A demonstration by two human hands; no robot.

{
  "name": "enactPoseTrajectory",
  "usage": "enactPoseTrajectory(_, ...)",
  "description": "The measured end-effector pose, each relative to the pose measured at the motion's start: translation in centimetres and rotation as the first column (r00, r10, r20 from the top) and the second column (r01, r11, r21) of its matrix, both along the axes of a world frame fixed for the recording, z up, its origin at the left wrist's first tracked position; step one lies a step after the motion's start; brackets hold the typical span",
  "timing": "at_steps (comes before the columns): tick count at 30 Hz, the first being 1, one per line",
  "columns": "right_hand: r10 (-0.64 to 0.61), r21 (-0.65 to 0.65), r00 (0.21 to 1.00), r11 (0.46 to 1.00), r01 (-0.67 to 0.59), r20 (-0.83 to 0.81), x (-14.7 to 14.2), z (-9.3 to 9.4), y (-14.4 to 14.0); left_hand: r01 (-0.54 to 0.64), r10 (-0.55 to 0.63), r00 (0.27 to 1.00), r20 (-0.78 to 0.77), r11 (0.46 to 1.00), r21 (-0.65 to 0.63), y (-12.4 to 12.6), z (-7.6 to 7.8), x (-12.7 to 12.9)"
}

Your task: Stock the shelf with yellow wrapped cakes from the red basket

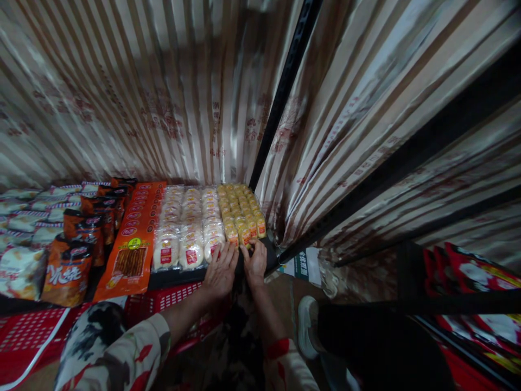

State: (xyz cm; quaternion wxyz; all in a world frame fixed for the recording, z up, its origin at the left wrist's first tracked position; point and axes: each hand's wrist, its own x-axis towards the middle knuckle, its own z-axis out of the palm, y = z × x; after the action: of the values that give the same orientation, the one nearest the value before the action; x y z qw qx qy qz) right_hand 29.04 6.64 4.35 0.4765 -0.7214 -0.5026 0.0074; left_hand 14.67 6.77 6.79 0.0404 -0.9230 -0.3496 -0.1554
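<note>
My left hand (222,267) lies with its fingers stretched out against the front of the packed goods. Its fingertips touch the end of the white round cakes (213,237) and the neighbouring yellow packs. Beside it, my right hand (255,263) rests at the front of the small yellow packaged cakes (241,209). Its fingers are bent and its thumb stands apart, touching the front packs. The yellow cakes stand in tight rows, each front one with a red and yellow label. More white round cakes (191,251) in clear wrap fill rows to the left.
A flat orange snack bag (136,239), orange pouches (70,270) and white snack bags (22,269) line the shelf leftward. Below is a red basket (175,296). A black post (280,103) and a curtain (183,81) stand behind. At right are red bags (474,269) and another person's shoe (308,326).
</note>
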Motion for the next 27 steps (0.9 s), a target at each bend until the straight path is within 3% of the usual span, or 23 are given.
enactPoseTrajectory(8,-0.004,-0.02,1.0,1.0,0.004,0.023,-0.2,0.0,-0.1,0.024,-0.024,1.0,0.015,0.999,-0.044,0.2,-1.0,0.0)
enactPoseTrajectory(16,-0.001,0.027,0.996,1.0,-0.002,0.092,-0.3,0.1,-0.4,0.04,-0.04,0.999,0.031,0.999,0.004,-0.4,-1.3,0.0)
enactPoseTrajectory(27,-0.042,0.073,0.992,0.997,0.033,0.122,-1.8,1.1,-2.7,0.253,-0.247,0.932,0.265,0.967,0.013,-5.0,-4.0,-2.5)
